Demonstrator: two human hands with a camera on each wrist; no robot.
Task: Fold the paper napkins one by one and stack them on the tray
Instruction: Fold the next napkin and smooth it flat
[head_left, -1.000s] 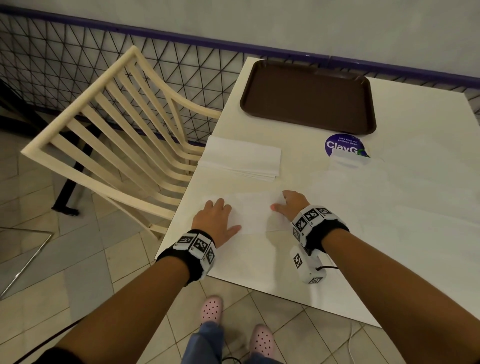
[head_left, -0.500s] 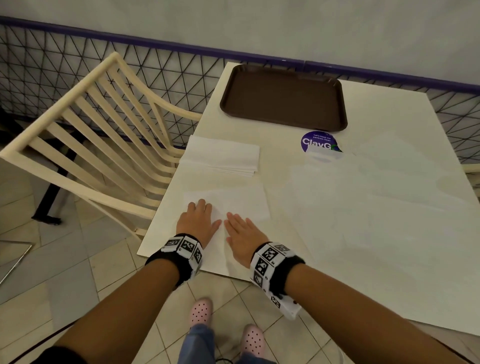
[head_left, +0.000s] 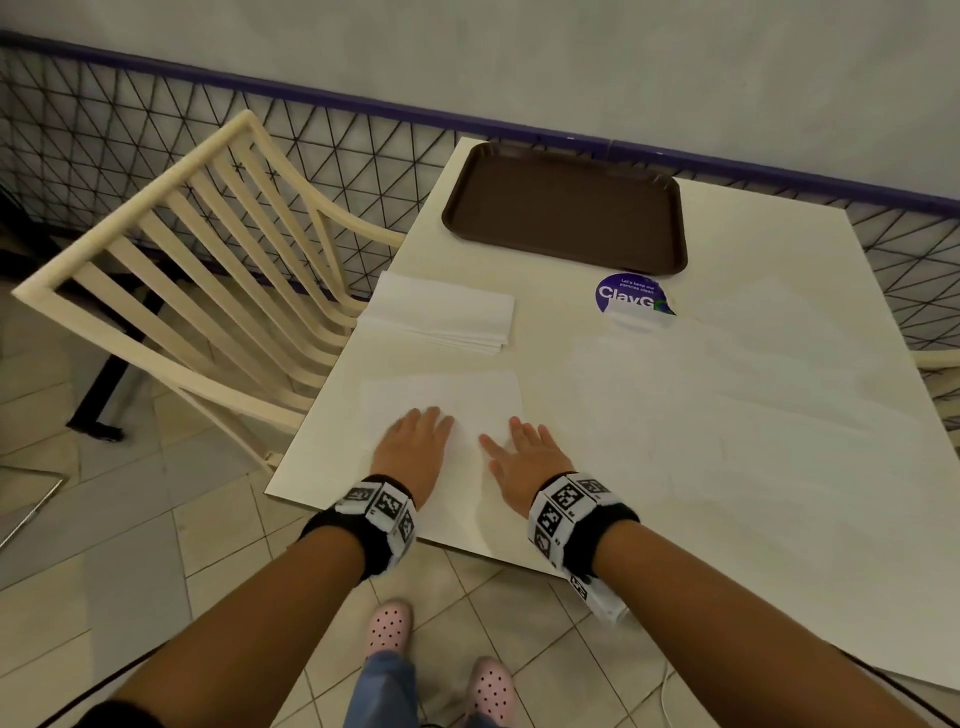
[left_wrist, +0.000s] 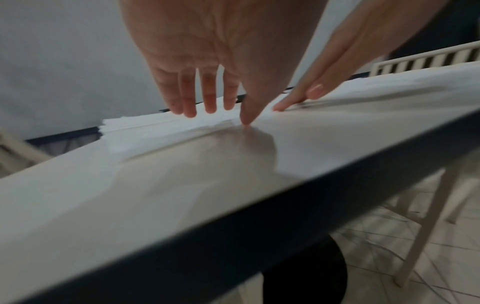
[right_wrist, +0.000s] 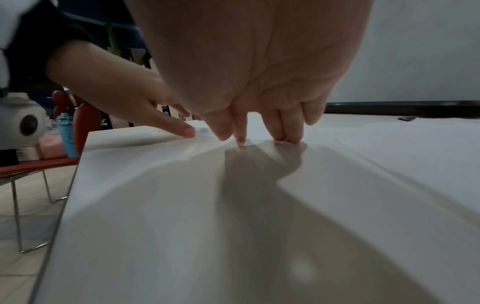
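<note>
We find both hands laid flat on a single white paper napkin (head_left: 441, 415) spread at the near left corner of the cream-white bench (head_left: 727, 415). The left hand (head_left: 413, 449) rests on the sheet's left half, the right hand (head_left: 524, 457) on its right half, neither gripping anything. The fingers (head_left: 431, 418) of both are extended and released; the right wrist view shows the right fingertips (right_wrist: 285, 135) pressing down onto the paper, and the left wrist view shows the left thumb tip touching the surface.

The napkin lies directly beneath and ahead of the fingers, its far edge running left to right beyond the fingertips. Its long axis appears to run across the person's front, though the near portion is hidden under the palms. Both hands are equally near; neither holds an advantage.

We judge the fold is being flattened or about to begin; which, we cannot tell.

The stack of unfolded white napkins (head_left: 441, 317) sits just beyond the working sheet, apart from it. The dark brown rectangular plastic tray (head_left: 566, 208) lies farther off, ahead and to the right, carrying no napkins. We judge the task at its early stage.
</note>
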